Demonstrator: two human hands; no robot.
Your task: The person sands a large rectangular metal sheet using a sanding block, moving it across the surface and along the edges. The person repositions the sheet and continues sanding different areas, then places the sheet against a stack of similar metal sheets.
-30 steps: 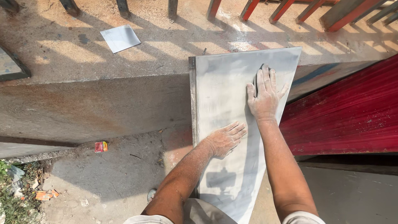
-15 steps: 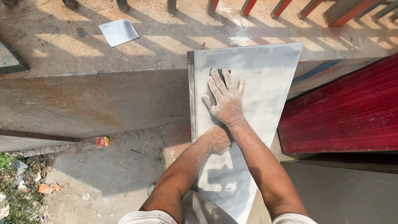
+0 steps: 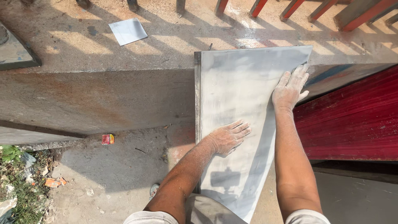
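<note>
A large grey sheet-metal panel [image 3: 236, 87] with a folded left edge leans from my lap up onto a concrete ledge [image 3: 103, 95]. My left hand [image 3: 229, 136] lies flat on the panel's middle, fingers spread, dusted white. My right hand [image 3: 290, 88] rests flat at the panel's upper right edge, fingers apart and pointing up, holding nothing. Both forearms reach out from the bottom of the view.
A red corrugated metal sheet [image 3: 352, 120] lies to the right. A small grey metal square [image 3: 127, 31] lies on the sunlit floor beyond the ledge, under red railing bars [image 3: 290, 8]. A small red packet [image 3: 108, 139] and rubble with weeds [image 3: 25, 182] lie at the lower left.
My right hand has swept from the panel's upper middle over to its upper right edge. My left hand stays flat on the panel's middle.
</note>
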